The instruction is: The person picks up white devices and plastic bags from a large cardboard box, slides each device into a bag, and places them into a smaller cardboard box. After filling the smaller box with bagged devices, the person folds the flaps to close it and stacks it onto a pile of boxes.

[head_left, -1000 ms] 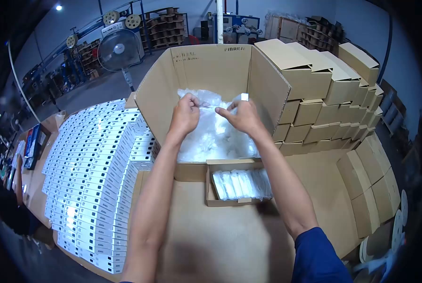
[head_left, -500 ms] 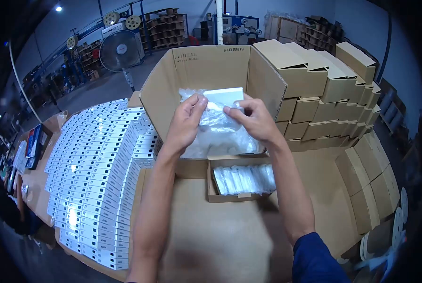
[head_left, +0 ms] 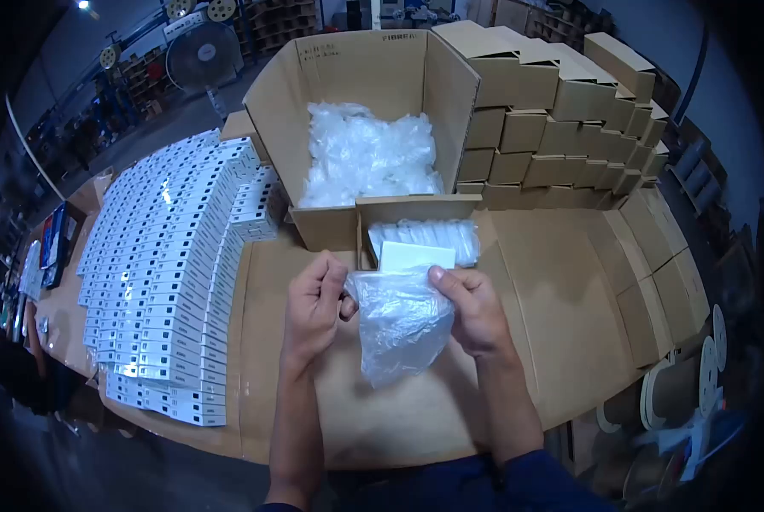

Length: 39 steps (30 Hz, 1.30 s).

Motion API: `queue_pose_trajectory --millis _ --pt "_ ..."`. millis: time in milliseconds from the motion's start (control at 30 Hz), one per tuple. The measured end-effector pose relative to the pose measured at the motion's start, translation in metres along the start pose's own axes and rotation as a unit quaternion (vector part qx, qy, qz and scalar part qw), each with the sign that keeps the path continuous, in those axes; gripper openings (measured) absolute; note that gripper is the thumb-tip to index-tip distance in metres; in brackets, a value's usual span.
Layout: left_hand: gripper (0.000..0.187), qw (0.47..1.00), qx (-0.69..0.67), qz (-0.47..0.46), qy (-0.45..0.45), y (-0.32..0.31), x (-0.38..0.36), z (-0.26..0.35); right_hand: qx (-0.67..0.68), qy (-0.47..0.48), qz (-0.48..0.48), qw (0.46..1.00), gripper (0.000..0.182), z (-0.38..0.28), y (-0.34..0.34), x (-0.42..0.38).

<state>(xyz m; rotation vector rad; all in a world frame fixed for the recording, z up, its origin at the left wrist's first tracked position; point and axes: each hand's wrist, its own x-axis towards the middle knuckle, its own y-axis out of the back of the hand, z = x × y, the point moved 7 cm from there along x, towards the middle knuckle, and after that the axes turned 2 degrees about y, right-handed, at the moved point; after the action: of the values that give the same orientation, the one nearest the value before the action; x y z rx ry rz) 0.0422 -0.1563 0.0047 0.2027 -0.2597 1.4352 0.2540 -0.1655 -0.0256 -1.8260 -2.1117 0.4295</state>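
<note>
Though partly bare, white slab (head_left: 413, 255) in plastic bag (head_left: 403, 328), left fingers (head_left: 332, 280) and right fingers (head_left: 453, 290) tight on bag.

To the left of the fingers (head_left: 452, 288), well apart from them, white boxes (head_left: 156, 273) with small black squares stand stacked on the counter (head_left: 258, 367), and farther left another person (head_left: 8, 365) shows dimly. Beyond the fingers, a fan (head_left: 203, 55) stands off to the left, a stepped stack of brown cartons (head_left: 531, 132) to the right, and pale reels (head_left: 708, 375) at the far right.
</note>
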Motion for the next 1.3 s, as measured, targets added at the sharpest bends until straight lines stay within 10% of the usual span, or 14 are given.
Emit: queue_pose_trajectory --millis 167,333,433,467,567,767,933,1033,1300 --pt "0.014 0.952 0.254 0.094 -0.143 0.015 -0.059 -0.002 0.220 -0.144 0.093 0.960 0.031 0.070 0.025 -0.046" --pt "0.043 0.849 0.423 -0.083 -0.305 -0.048 -0.095 0.022 0.205 -0.175 0.137 0.953 0.032 0.095 0.020 -0.073" --pt "0.024 0.945 0.238 0.015 -0.223 -0.037 -0.099 -0.015 0.042 -0.134 0.099 0.985 0.036 0.109 0.029 -0.076" --pt "0.007 0.970 0.185 0.146 -0.054 -0.028 -0.107 -0.034 -0.048 -0.098 0.103 0.989 0.037 0.098 0.026 -0.077" --pt "0.017 0.970 0.111 0.215 0.037 -0.025 -0.101 -0.054 -0.172 0.015 0.066 0.983 0.042 0.095 0.039 -0.080" --pt "0.027 0.970 0.186 0.143 0.064 -0.039 -0.104 -0.049 -0.281 0.077 0.079 0.953 0.042 0.055 0.018 -0.090" --pt "0.041 0.979 0.062 0.140 0.137 -0.040 -0.117 -0.079 -0.103 0.031 0.160 0.981 0.033 0.073 0.019 -0.085" --pt "0.025 0.971 -0.052 0.195 0.129 -0.042 -0.120 -0.089 -0.124 0.042 0.156 0.979 0.033 0.077 0.016 -0.087" --pt "0.034 0.910 0.365 0.133 -0.142 -0.037 -0.101 -0.006 -0.322 0.136 0.146 0.925 0.019 0.054 0.014 -0.091"
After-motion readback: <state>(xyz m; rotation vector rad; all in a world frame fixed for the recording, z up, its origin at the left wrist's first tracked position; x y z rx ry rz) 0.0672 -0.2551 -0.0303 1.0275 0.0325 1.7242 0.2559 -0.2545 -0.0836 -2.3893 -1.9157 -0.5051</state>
